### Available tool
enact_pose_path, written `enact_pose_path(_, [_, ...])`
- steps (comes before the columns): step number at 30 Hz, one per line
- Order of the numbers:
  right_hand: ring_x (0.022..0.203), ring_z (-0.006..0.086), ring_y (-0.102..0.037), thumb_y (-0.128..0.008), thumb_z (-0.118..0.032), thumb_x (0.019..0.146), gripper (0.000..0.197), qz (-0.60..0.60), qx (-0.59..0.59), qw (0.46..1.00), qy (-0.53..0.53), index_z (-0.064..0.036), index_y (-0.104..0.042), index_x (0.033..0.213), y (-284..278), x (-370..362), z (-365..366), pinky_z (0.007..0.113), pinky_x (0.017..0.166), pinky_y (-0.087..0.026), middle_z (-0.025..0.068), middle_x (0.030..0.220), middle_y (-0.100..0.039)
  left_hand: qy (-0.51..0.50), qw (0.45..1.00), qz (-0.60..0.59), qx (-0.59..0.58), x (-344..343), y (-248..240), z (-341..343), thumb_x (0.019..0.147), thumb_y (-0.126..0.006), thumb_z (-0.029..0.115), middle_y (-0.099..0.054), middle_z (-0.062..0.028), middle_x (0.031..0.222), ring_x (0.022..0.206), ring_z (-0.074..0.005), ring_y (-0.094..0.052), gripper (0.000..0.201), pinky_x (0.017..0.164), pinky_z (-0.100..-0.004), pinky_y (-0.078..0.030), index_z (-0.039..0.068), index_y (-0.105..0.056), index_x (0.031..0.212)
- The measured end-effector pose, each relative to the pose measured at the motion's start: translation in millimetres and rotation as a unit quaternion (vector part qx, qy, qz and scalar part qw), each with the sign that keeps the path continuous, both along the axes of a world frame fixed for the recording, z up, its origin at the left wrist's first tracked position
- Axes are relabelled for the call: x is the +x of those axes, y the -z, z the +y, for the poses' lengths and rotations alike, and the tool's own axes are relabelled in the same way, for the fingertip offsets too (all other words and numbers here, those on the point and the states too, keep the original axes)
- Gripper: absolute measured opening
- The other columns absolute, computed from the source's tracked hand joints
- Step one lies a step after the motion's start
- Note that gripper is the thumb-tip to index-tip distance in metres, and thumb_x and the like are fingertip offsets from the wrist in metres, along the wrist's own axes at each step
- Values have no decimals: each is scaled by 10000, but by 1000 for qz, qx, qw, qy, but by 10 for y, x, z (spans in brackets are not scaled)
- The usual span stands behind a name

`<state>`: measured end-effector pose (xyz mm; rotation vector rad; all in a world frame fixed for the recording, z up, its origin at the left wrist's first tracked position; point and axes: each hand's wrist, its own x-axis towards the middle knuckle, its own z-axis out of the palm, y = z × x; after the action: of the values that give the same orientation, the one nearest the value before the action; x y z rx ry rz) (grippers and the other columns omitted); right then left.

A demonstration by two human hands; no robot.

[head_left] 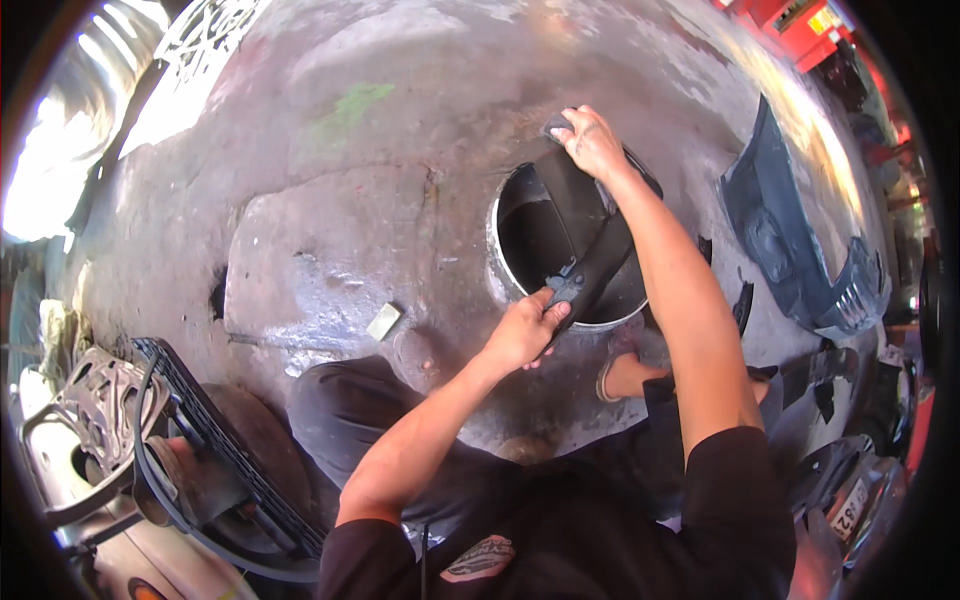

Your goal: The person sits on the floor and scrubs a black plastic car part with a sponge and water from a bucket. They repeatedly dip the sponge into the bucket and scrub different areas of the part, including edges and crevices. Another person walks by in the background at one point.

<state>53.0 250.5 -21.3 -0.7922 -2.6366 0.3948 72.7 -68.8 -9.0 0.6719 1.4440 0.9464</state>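
Observation:
A black plastic car trim part (pixel 590 255), curved and strap-like, slants over a round tub (pixel 497 240) with a pale rim and dark inside. My left hand (pixel 528 328) is closed round the part's near end, thumb on top, at the tub's near rim. At the far rim, my right hand (pixel 594 148) bends its fingers over a small dark grey pad (pixel 556 126) by the part's far end. Whether the pad touches the part is hard to see. A small pale block (pixel 383 321) lies on the floor left of the tub.
Right of the tub, a dark blue-grey bumper piece (pixel 775 235) rests on the stained concrete floor (pixel 330 230). A black grille (pixel 225 440) and metal-coloured parts (pixel 105 405) stand at lower left. More car parts (pixel 845 490) crowd the lower right. My foot (pixel 625 375) is beside the tub.

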Motion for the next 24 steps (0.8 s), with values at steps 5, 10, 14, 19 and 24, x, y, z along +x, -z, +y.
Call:
enact_pose_path(5, [1189, 367, -631, -618, -341, 911, 453, -102, -66, 983, -141, -33, -704, 1233, -205, -288, -142, 444, 1021, -495, 167, 1260, -673, -6, 999, 37, -13, -27, -81, 12, 1097, -513, 317, -588, -69, 625, 432, -142, -535, 346, 411, -325, -438, 27, -586, 1272])
enact_pose_path(10, [1192, 381, -621, -585, -372, 888, 449, -187, -82, 948, -244, -53, -722, 1172, -621, -323, -854, 469, 1007, -493, 164, 1248, -679, -16, 995, 95, -7, 36, -51, -6, 1082, -534, 323, -646, -147, 659, 440, -194, -592, 369, 458, -369, -489, 18, -597, 1281])
enact_pose_path(14, [1281, 369, -585, -620, -422, 861, 522, -273, -79, 948, -142, -102, -714, 1263, -619, -559, -727, 471, 1058, -475, 173, 1343, -660, -61, 974, 217, 38, 135, 169, -26, 1067, -536, 335, -713, -245, 814, 788, -424, -717, 341, 751, -524, -542, 35, -617, 1207])
enact_pose_path(19, [1244, 371, -618, -713, -387, 797, 561, -293, -32, 954, -55, -122, -708, 1292, -310, -702, -80, 462, 1056, -488, 168, 1298, -689, -48, 975, 215, 37, 155, 128, 1, 1049, -553, 315, -720, -269, 891, 961, -486, -678, 346, 835, -555, -515, 13, -614, 1207])
enact_pose_path(24, [1207, 379, -644, -728, -339, 806, 498, -224, -39, 961, -159, -88, -728, 1237, -113, -718, -358, 457, 1032, -506, 197, 1225, -716, -77, 968, 232, 61, 203, 410, 21, 1057, -554, 319, -710, -235, 797, 731, -398, -705, 346, 698, -498, -544, 22, -620, 1222])
